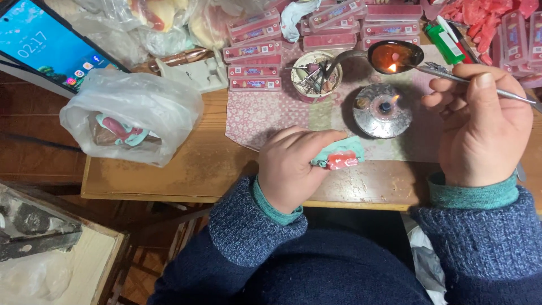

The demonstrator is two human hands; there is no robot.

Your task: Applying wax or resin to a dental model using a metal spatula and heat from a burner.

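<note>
My left hand point(291, 165) rests on the wooden table's point(186, 169) front edge and grips a pale green dental cast with pink wax point(340, 156). My right hand point(484, 127) holds a thin metal instrument point(451, 74), its tip reaching toward a small round metal burner point(383, 110) with a lit flame. Above the burner sits a metal spoon point(393, 56) holding melted reddish wax.
A white plastic bag point(131, 113) with more casts lies at the left. A phone point(48, 42) leans at the top left. A cup of small tools point(313, 73), pink flat boxes point(254, 53) and a green lighter point(444, 42) crowd the back. A flowered mat point(265, 113) covers the middle.
</note>
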